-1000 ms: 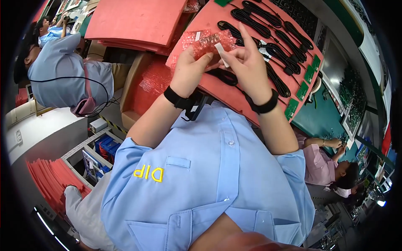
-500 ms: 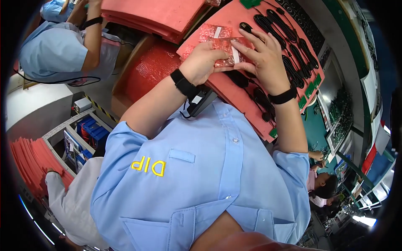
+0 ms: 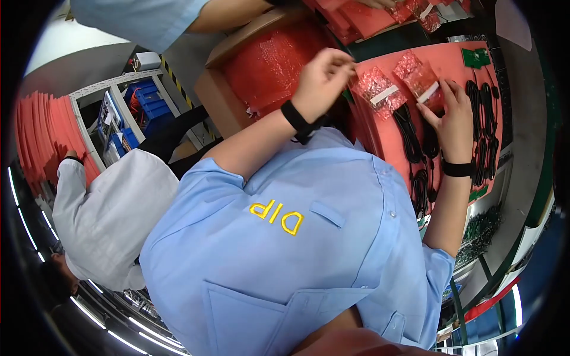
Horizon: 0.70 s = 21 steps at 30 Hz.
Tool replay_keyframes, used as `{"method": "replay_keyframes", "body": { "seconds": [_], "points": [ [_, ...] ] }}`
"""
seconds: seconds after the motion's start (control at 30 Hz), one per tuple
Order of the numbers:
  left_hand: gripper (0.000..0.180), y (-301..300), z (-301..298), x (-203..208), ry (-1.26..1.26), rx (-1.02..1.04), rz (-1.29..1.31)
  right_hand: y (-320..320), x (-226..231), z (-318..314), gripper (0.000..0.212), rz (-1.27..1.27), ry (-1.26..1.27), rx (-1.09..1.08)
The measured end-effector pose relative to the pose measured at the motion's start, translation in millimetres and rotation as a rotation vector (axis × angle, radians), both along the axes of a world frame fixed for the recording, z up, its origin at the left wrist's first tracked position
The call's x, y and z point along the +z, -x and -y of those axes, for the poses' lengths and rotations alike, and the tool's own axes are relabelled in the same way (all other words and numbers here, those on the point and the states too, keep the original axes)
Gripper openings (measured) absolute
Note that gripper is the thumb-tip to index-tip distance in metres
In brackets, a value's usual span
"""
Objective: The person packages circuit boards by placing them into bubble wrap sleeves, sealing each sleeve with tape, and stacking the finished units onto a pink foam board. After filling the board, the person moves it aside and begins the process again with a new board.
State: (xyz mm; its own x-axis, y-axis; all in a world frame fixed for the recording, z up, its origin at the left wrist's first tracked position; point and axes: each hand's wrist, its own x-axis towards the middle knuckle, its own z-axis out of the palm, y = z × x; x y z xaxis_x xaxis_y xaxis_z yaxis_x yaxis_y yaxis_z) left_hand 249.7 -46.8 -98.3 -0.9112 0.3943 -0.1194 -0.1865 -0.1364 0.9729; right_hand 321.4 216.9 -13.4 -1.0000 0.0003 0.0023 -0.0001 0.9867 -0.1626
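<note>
Touching the right packet [image 3: 417, 76], the right hand [image 3: 456, 121] has its thumb and fingers spread apart; whether they press it, I cannot tell. The left hand [image 3: 324, 81] is near the left packet [image 3: 373, 86], with fingers curled and a little blurred, so I cannot tell if they pinch something. Both packets are red bubble wrap with a white label, side by side over the pink foam [image 3: 387, 135]. On this foam are also black cables [image 3: 409, 139] and green boards [image 3: 475, 57]. To its left is an open carton [image 3: 212, 105] with red wrap [image 3: 261, 68] inside, and farther left, blue bins [image 3: 151, 107].
</note>
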Motion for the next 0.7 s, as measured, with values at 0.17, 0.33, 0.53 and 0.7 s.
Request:
{"method": "replay_keyframes", "body": {
  "seconds": [0.17, 0.33, 0.53, 0.7],
  "points": [
    [0.017, 50.0, 71.3, -172.1, 0.939, 0.035, -0.331, -0.7, 5.1, 2.2, 0.048, -0.049, 0.026, -0.078],
    [0.021, 69.9, 91.7, -253.4, 1.458, -0.188, -0.373, -9.4, 32.6, 4.8, 0.042, 0.016, 0.163, -0.169],
    [0.022, 85.8, 77.9, -213.5, 1.553, -0.285, 0.028, -23.7, 44.2, 11.8, 0.034, 0.027, 0.400, -0.206],
    [0.011, 63.5, 88.7, -80.2, 0.822, -0.091, 0.212, -18.7, 41.7, 38.8, 0.029, 0.229, 0.987, -0.313]
  ]
}}
